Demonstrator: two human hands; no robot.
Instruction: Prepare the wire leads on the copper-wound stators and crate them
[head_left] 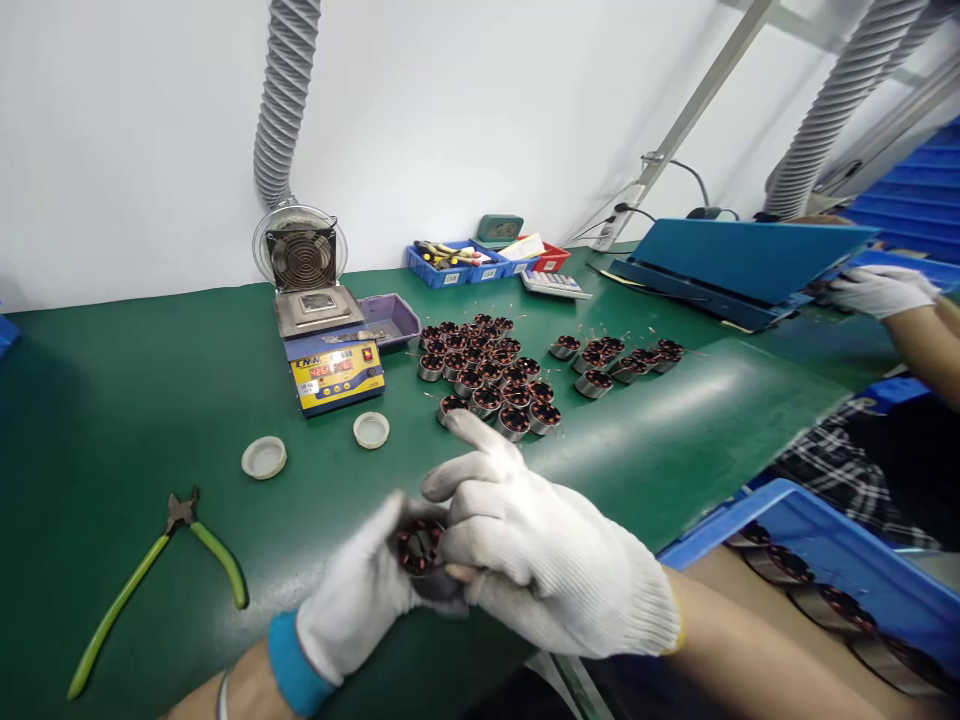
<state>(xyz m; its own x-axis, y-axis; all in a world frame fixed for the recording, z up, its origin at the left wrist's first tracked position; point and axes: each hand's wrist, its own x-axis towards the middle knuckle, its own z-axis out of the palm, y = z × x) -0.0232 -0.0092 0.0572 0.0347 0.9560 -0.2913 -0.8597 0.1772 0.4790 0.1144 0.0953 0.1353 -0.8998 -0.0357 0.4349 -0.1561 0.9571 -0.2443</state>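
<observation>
My left hand (356, 595), in a white glove with a blue cuff, is closed around a copper-wound motor stator (420, 548) above the front of the green bench. The stator's wound face is turned up toward me. At its right side is my right hand (532, 535), also in a white glove. Its index finger points outward, while the other fingers are curled in and the bare thumb tip lies by the stator's rim. Whatever the curled fingers pinch is hidden. Beyond the hands stands a group of similar stators (487, 372) with thin wire ends sticking up.
Left lie green-handled cutters (180, 510) and two white lids (264, 457), (371, 430). Behind them stands a solder pot (337, 375) beside a purple tray (401, 318). A blue bin (787, 490) with stators sits at right. A co-worker's gloved hand (881, 288) touches a blue panel (742, 260).
</observation>
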